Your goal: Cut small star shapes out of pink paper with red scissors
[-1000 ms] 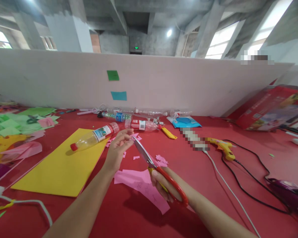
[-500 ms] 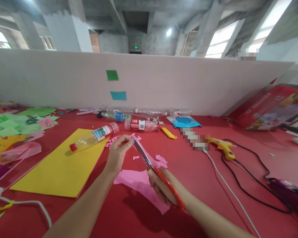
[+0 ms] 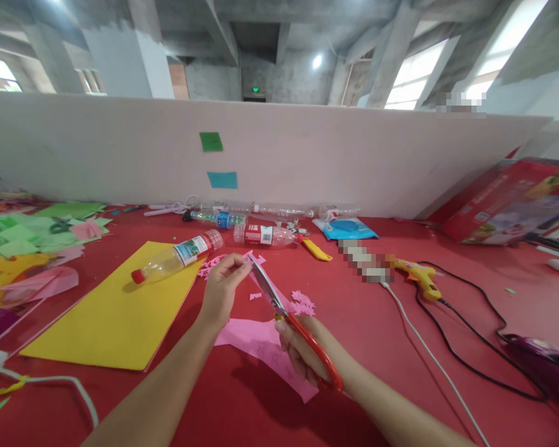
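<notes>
My right hand (image 3: 310, 351) is wrapped round the red handles of a pair of scissors (image 3: 314, 347). Their blades point up and to the left, almost together, with the tips at my left fingertips. My left hand (image 3: 223, 282) pinches a small piece of pink paper (image 3: 250, 256) by the blade tips; most of that piece is hidden by fingers and blades. Under my hands lies a larger pink sheet (image 3: 251, 338) with faint drawn lines. Small pink cutouts (image 3: 302, 303) sit in a pile right of the blades, and more pink cutouts (image 3: 209, 266) lie behind my left hand.
A plastic bottle (image 3: 177, 257) lies on a yellow sheet (image 3: 107, 310) at left. Several bottles, a yellow cutter (image 3: 317, 249) and a blue packet (image 3: 347, 228) are at the back. A yellow glue gun (image 3: 419, 277) with a black cord is at right; green paper (image 3: 23, 233) is heaped far left.
The red scissor handles have shifted very slightly left, and the blades look a little closer together. My left hand keeps its pinch in nearly the same place.
</notes>
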Tool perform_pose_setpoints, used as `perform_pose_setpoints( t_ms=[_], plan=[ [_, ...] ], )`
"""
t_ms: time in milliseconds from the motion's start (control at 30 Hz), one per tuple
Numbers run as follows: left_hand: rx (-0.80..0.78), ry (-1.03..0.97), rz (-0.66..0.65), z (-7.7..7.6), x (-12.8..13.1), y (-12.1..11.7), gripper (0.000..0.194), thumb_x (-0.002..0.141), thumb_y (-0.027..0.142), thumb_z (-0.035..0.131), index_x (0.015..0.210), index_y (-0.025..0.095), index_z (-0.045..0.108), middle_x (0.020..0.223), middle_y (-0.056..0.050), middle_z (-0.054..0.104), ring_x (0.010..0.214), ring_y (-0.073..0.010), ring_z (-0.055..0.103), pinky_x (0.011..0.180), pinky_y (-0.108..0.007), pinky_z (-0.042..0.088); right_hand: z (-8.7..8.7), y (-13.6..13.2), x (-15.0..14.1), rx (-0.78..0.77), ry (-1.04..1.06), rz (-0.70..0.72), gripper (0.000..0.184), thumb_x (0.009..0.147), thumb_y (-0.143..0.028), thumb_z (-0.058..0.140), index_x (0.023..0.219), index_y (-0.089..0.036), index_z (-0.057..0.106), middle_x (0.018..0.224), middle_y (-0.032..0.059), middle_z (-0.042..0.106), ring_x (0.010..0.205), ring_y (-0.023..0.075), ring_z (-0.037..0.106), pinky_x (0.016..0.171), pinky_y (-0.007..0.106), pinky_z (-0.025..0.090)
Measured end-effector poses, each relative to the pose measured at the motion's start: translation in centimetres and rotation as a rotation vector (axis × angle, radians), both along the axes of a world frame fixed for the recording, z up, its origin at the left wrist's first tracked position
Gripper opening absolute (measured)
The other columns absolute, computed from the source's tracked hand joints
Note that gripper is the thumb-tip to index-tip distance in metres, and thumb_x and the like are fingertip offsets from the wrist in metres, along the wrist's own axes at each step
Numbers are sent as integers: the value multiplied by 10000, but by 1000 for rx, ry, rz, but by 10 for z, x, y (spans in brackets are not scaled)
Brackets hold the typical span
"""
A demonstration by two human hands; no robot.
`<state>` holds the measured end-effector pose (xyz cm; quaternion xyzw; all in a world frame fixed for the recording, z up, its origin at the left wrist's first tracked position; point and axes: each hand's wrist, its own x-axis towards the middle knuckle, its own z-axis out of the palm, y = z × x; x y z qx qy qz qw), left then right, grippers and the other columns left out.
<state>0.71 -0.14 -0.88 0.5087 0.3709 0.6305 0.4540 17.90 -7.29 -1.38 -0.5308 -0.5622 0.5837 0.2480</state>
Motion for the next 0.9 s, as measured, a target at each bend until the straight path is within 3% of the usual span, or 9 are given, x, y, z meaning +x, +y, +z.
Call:
perform_pose_setpoints(
  t_ms=[167, 267, 367, 533, 667, 900],
  plan=[
    [-99, -144, 45, -3, -1, 5, 104, 669, 236, 709, 634, 186, 625, 636, 37, 548, 669, -116, 467, 696, -246, 374, 0, 5, 3, 122, 58, -166, 406, 731, -586, 589, 648, -211, 460, 344, -80, 447, 264, 62, 341, 304, 172, 278],
    [-168, -218, 5, -3, 3, 6, 130, 610, 231, 741, 611, 177, 623, 633, 33, 565, 671, -113, 486, 704, -243, 392, -1, 16, 10, 289, 51, -358, 370, 690, -525, 644, 632, -210, 460, 399, -77, 445, 333, 76, 396, 357, 191, 305],
    [-210, -260, -49, -3, 9, 5, 159, 587, 239, 756, 589, 170, 612, 624, 33, 560, 671, -110, 504, 715, -243, 412, -4, 30, 19, 414, -10, -461, 362, 646, -503, 690, 630, -203, 487, 455, -62, 471, 414, 91, 438, 412, 200, 333],
    [-193, -191, -88, -11, 15, 5, 167, 633, 274, 734, 600, 169, 608, 650, 24, 565, 693, -121, 521, 744, -256, 422, -1, 33, 22, 340, 45, -359, 391, 639, -530, 689, 596, -198, 486, 407, -65, 457, 364, 90, 431, 386, 202, 321],
    [-130, 26, -22, -17, 17, 6, 149, 697, 291, 680, 630, 184, 601, 654, 31, 541, 685, -128, 496, 718, -255, 395, 2, 26, 15, 274, 131, -286, 400, 657, -557, 646, 621, -208, 453, 432, -88, 430, 339, 98, 477, 378, 208, 388],
    [-66, 230, 27, -7, 15, 10, 135, 747, 324, 627, 692, 202, 609, 753, 9, 597, 786, -168, 548, 780, -286, 405, -1, 34, 16, 317, 138, -403, 305, 627, -407, 657, 591, -209, 427, 439, -93, 416, 337, 90, 466, 336, 191, 361]
  ],
)
